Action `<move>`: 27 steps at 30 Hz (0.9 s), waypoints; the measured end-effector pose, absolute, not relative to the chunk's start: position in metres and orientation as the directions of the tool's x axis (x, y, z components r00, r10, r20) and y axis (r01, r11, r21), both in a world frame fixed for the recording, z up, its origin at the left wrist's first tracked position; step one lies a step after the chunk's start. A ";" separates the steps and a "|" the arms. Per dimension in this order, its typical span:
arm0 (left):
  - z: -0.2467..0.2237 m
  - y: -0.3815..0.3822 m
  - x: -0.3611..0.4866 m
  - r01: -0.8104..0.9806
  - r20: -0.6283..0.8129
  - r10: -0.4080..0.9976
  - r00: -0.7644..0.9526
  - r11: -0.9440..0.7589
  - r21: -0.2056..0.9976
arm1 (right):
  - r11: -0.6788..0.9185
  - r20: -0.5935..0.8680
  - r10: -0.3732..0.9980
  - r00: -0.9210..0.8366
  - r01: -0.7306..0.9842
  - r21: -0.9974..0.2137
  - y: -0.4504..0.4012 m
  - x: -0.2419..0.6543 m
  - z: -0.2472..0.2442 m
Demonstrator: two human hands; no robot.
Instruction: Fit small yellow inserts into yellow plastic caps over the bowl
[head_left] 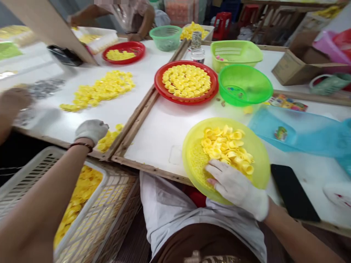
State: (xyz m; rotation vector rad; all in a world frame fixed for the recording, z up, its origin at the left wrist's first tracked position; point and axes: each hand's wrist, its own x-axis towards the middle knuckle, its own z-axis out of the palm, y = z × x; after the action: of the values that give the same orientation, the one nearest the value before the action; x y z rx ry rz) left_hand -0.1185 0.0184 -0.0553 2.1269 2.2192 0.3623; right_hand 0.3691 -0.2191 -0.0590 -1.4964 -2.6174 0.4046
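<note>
My left hand (91,130), in a white glove with bare fingertips, is over the left table beside a small heap of yellow cup-shaped pieces (109,140). Its fingers are curled, and whether they hold anything is hidden. On the right, my gloved right hand (233,182) rests in a yellow round tray (261,157). Its fingertips touch small yellow bits (197,160), next to a pile of larger yellow pieces (225,142); what may lie under the fingers cannot be seen.
Behind the tray stand a red plate (159,82) of yellow cups, a green bowl (245,89) and a light green basket (237,53). A black phone (293,193) lies at right. A white crate (95,193) stands below left. Another person's hand (15,102) is at far left.
</note>
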 end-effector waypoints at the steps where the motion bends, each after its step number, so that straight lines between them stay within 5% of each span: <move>1: -0.051 0.019 -0.099 0.979 0.170 0.984 -0.047 0.012 0.202 | 0.470 -0.086 0.859 -0.504 0.845 -0.256 -0.217 0.366 -0.056; 3: -0.041 0.012 -0.047 0.973 0.282 0.959 -0.007 -0.059 0.222 | 0.445 -0.150 0.863 -0.483 0.866 -0.227 -0.212 0.362 -0.053; 7: -0.022 -0.032 0.083 0.758 0.453 0.794 0.407 -0.570 0.317 | 0.377 -0.260 0.856 -0.447 0.884 -0.278 -0.207 0.362 -0.056; 9: -0.021 -0.055 0.142 0.607 0.324 0.687 0.650 -0.726 0.322 | 0.308 -0.294 0.861 -0.416 0.885 -0.350 -0.206 0.365 -0.058; 12: -0.030 -0.071 0.204 0.601 0.019 0.610 0.792 -0.785 0.150 | 0.160 -0.238 0.897 -0.373 0.775 -0.612 -0.201 0.370 -0.059; 16: -0.044 -0.068 0.239 0.636 -0.113 0.633 0.766 -0.771 -0.006 | -0.203 -0.230 0.945 -0.231 0.136 -0.970 -0.192 0.380 -0.056; 19: -0.046 -0.065 0.242 0.617 -0.116 0.614 0.781 -0.787 -0.012 | -0.379 -0.339 0.925 -0.171 -0.404 -0.832 -0.184 0.389 -0.054; 21: -0.044 -0.065 0.237 0.618 -0.119 0.614 0.780 -0.786 -0.004 | -0.395 -0.379 0.912 -0.158 -0.588 -0.706 -0.180 0.395 -0.054; 23: -0.041 -0.067 0.228 0.629 -0.096 0.622 0.777 -0.774 0.081 | -0.383 -0.398 0.906 -0.141 -0.670 -0.636 -0.177 0.399 -0.052; 27: -0.039 -0.081 0.207 0.580 0.048 0.684 0.728 -0.651 0.489 | -0.259 -0.330 0.944 -0.025 -0.676 -0.690 -0.175 0.397 -0.041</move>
State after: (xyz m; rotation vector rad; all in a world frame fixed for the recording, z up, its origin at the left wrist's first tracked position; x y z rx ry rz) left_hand 0.2068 -0.0809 -0.0394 2.4843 0.9665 0.3166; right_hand 0.3973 -0.1749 -0.0411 -0.8959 -0.4070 1.6206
